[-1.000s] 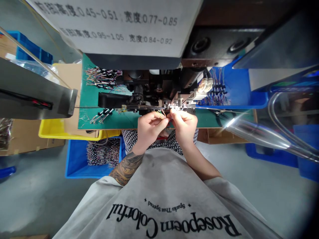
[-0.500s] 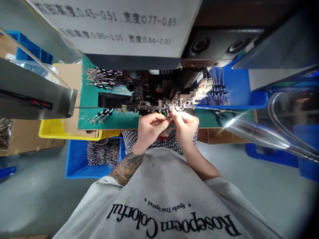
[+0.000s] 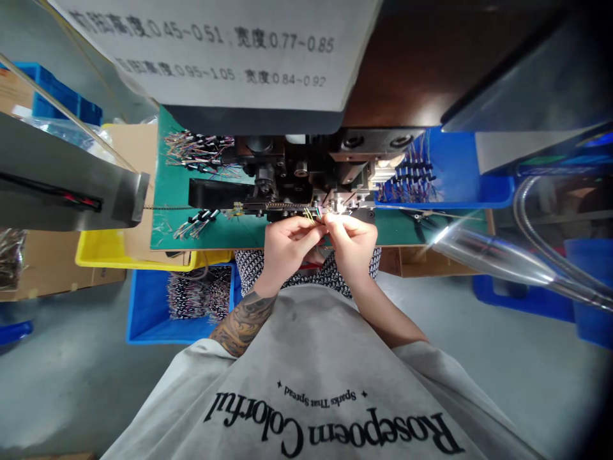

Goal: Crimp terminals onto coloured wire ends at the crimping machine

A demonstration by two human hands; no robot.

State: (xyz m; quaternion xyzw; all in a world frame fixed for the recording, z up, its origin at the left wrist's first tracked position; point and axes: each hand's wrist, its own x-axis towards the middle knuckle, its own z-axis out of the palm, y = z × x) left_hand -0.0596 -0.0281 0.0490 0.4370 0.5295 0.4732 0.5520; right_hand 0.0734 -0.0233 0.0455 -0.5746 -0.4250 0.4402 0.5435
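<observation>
Your left hand [image 3: 291, 246] pinches thin wires [image 3: 309, 216] between thumb and forefinger, and some yellow ones stand out above these fingers. Your right hand [image 3: 354, 246] has thumb and forefinger pressed together; they seem to pinch the same wires, but the fingertips cover the exact spot. Both hands are side by side, near the middle of the front edge of the green tabletop [image 3: 167, 241], just before the lit working point [image 3: 341, 207] of the machine [image 3: 301, 169]. I judge that the step in hand is to separate one wire and present its end to this point. The next move then calls for a straight wire end, a steady right hand, and fingertips kept clear of the tooling.

Nearest to your body, the grey shirt [image 3: 306, 358] carries print, upside down from here: "Rosepoem Colorful" and, smaller, "Sparks That Spread". Close to the front left corner of the tabletop lie some wire bundles [image 3: 195, 223]. High on the machine, a white label [image 3: 230, 61] gives two lines, "脚高度 0.45~0.51, 宽度 0.77~0.85" and "脚高度 0.95~1.05, 宽度 0.84~0.92"; the first character of each is not clear. Farther back, a larger heap [image 3: 201, 150] of bundles lies toward the left edge, and a blue tray [image 3: 460, 172] at the right holds more in rows.
</observation>
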